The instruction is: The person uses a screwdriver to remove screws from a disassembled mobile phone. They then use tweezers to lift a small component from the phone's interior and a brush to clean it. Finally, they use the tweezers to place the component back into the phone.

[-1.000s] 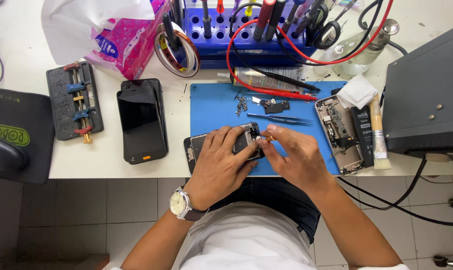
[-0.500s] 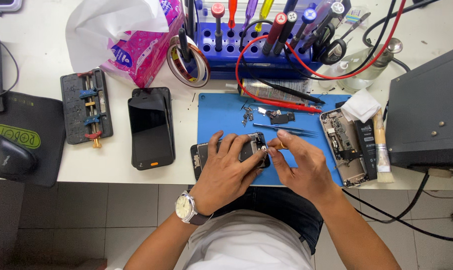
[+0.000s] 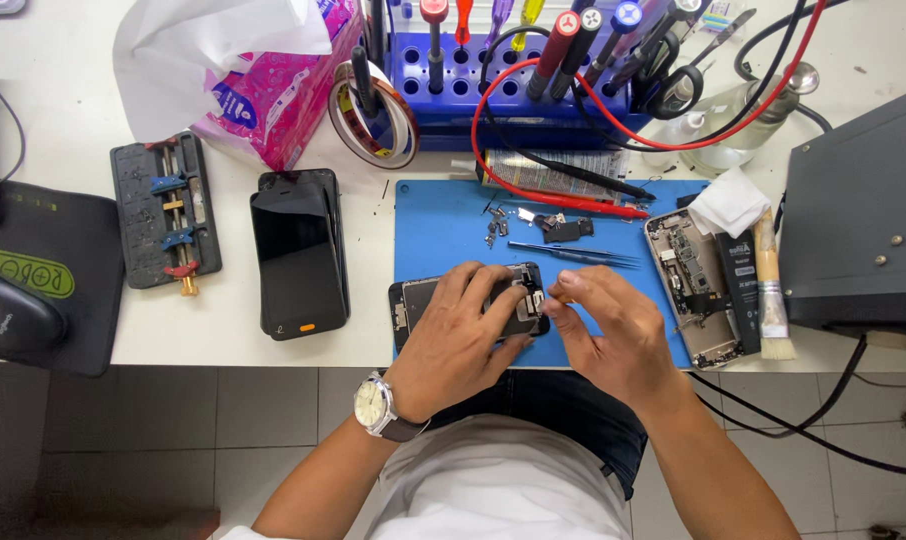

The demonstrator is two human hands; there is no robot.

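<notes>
Head view, white workbench (image 3: 223, 340), blue mat (image 3: 443, 230), grey tiled floor (image 3: 203, 420)

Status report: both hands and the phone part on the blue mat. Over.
Left hand pressing down on the dark phone assembly on the blue mat. Right hand pinching at its right end. Tweezers lie just beyond, untouched.

Bare forearms, no sleeves reaching the wrists. On the left wrist, a round wristwatch (image 3: 373, 403) with pale dial, silver-coloured case and dark brown strap; right hand (image 3: 613, 335) and left hand (image 3: 458, 345) bare, no rings or gloves visible. White shirt (image 3: 503, 485) over the torso, dark blue trousers (image 3: 563, 410) at the lap.
</notes>
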